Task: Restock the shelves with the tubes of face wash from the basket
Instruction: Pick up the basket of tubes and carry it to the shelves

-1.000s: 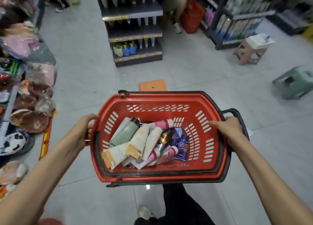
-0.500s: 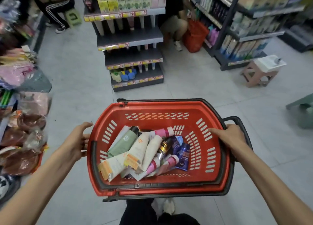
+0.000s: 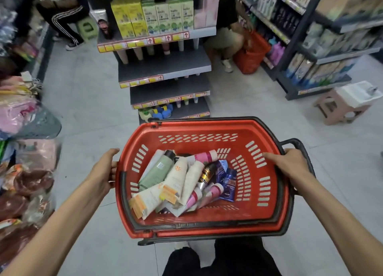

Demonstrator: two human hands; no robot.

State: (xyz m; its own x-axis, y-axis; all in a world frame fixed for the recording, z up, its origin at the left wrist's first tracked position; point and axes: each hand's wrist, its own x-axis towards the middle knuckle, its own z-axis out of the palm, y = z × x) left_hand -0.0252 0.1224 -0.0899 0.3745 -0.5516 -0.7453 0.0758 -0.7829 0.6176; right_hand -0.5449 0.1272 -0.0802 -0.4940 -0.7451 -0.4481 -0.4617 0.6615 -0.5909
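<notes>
I carry a red basket (image 3: pixel 267 194) in front of me. My left hand (image 3: pixel 103 170) grips its left rim and my right hand (image 3: pixel 290 163) grips its right rim beside the black handle. Inside lies a loose pile of several face wash tubes (image 3: pixel 182 180): green, cream, pink, black-gold and dark blue ones. Just beyond the basket stands the grey shelf unit (image 3: pixel 165 68). Boxes fill its top tier, and tubes hang cap-down along the lower tiers, whose boards are largely bare.
A person sits at the back left and another crouches by a red bag (image 3: pixel 250 55) right of the shelf unit. Stocked shelves (image 3: pixel 323 47) run along the right. A pink stool (image 3: pixel 344 107) stands right; bagged goods (image 3: pixel 22 151) line the left.
I have walked forward with the basket. The shelf unit has come much nearer and now stands right behind the basket's far rim. Both hands keep their hold.
</notes>
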